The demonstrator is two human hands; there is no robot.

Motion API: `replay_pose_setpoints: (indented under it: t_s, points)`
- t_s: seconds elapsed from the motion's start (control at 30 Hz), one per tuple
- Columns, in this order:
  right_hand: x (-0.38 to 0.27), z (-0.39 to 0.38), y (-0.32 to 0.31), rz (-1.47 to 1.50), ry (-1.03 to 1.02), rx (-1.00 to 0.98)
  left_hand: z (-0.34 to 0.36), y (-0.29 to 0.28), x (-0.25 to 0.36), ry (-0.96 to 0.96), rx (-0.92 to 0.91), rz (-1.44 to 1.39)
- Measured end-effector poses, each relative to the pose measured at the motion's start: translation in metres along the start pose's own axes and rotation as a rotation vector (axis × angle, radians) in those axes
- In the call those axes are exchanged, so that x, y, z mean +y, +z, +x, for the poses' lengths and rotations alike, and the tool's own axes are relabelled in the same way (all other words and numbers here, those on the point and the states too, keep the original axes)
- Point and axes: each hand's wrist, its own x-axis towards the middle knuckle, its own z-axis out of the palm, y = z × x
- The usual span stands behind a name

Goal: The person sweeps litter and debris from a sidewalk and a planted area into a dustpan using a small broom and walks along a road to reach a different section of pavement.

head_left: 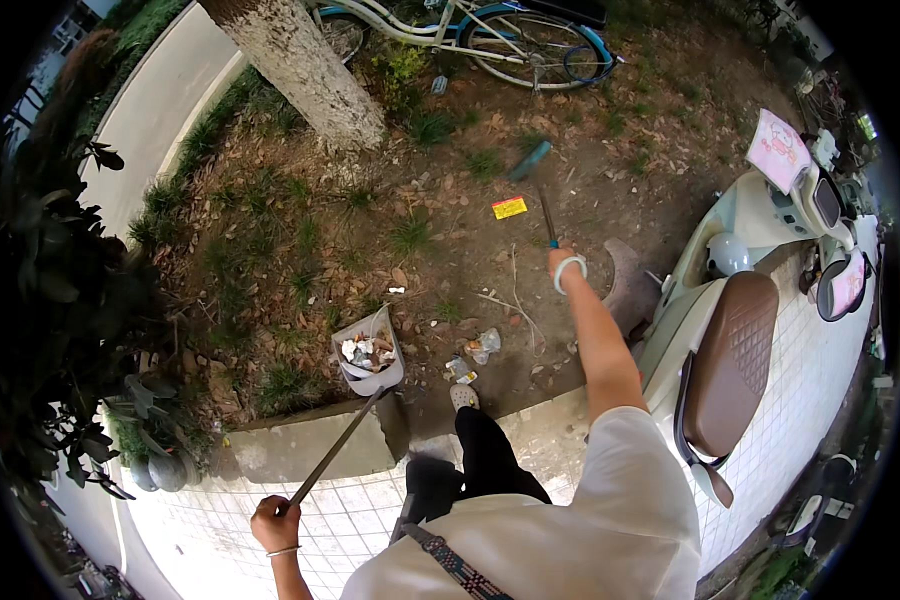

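My left hand (273, 522) is closed round the end of the long dark handle of a dustpan (375, 383). The pale pan rests at the edge of the dirt, with white scraps and dry leaves in it. My right hand (562, 262), with a pale bangle at its wrist, is stretched out ahead and grips the stick of a broom (530, 160). The broom's teal head lies over the soil beyond a yellow and red packet (509, 208). Between pan and broom, crumpled clear plastic wrappers (483, 346) lie near my shoe (464, 397).
At the right stands a pale scooter (728, 365) with a brown seat. A whitewashed tree trunk (315, 85) and a bicycle (530, 45) are at the far side. Low stone edging (305, 447) borders the dirt, by the tiled pavement (345, 520). Dark foliage (55, 280) fills the left.
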Motion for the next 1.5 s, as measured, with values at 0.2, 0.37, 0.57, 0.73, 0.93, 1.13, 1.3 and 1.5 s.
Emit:
replay_pose_setpoints:
  t_s: [0.2, 0.37, 0.57, 0.73, 0.93, 1.13, 1.3, 1.5]
  points:
    - [0.043, -0.078, 0.028, 0.263, 0.32, -0.188, -0.003, 0.006, 0.006, 0.035, -0.006, -0.018]
    - [0.046, -0.135, -0.064, 0.509, 0.525, -0.422, 0.005, 0.009, 0.024, 0.079, -0.008, 0.025]
    - [0.053, -0.145, -0.095, 0.605, 0.398, -0.27, 0.016, 0.014, 0.03, 0.133, -0.006, 0.014]
    - [0.048, -0.108, 0.006, 0.575, 0.361, -0.114, 0.012, 0.021, 0.02, 0.133, -0.001, 0.003]
    - [0.076, -0.145, 0.019, 0.759, 0.547, -0.429, 0.025, 0.019, 0.031, 0.112, -0.023, 0.055]
    - [0.063, -0.172, -0.055, 0.72, 0.456, -0.536, 0.026, 0.02, 0.033, 0.138, -0.012, 0.034]
    - [0.002, -0.141, -0.038, 0.583, 0.262, -0.37, 0.022, 0.02, 0.033, 0.105, -0.009, 0.009]
    - [-0.057, -0.088, 0.049, 0.316, 0.104, -0.384, 0.002, 0.007, 0.025, -0.015, 0.028, -0.038]
